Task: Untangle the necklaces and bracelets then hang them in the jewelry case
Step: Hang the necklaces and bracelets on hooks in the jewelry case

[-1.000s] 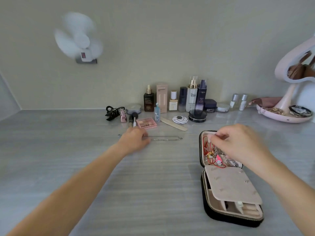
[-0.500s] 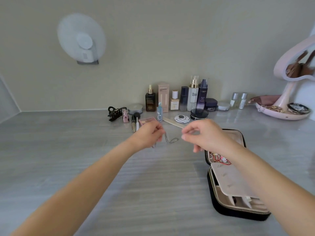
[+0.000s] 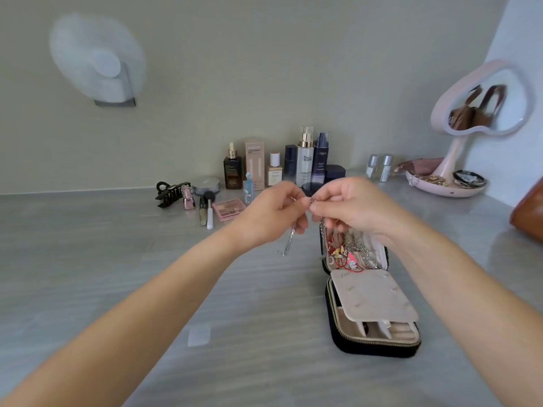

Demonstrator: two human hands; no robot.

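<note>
— Left hand (image 3: 273, 214) first: what has it got?
— Its thumb and forefinger pinch a thin silver chain (image 3: 289, 240), and the other fingers curl underneath. The chain's loose end hangs below the palm, over the table (image 3: 117, 259). I can't tell whether the tip touches the surface.
— And the right hand (image 3: 349, 207)?
— Its fingertips are pinched on the same chain, right against the left fingertips. Both hands are raised over the far end of the jewelry case (image 3: 373, 346).
— Does the chain go anywhere else?
— A stretch of links drops below the right hand toward the case lid. I can't tell if it's the same piece.
— What about the case itself?
— It's black with a zip edge, lying open on the table, right of centre. The far half holds a tangle of jewelry (image 3: 351, 255): silver chains, red cords and small coloured charms. A beige flap (image 3: 373, 298) covers most of the near half, with divided compartments showing under its near edge.
— What's around it?
— Left of the hands there's a pink eyeshadow palette (image 3: 229, 210), two brushes (image 3: 205, 211), a round compact (image 3: 205, 185) and a black claw clip (image 3: 170, 193). A row of bottles (image 3: 305, 160) stands along the wall behind the hands.
— Further out?
— A heart-shaped mirror (image 3: 482, 104) stands on a pink tray base at far right, and a brown bag (image 3: 529, 212) shows at the edge. A white fan (image 3: 97, 60), blurred, is on the wall at upper left.
</note>
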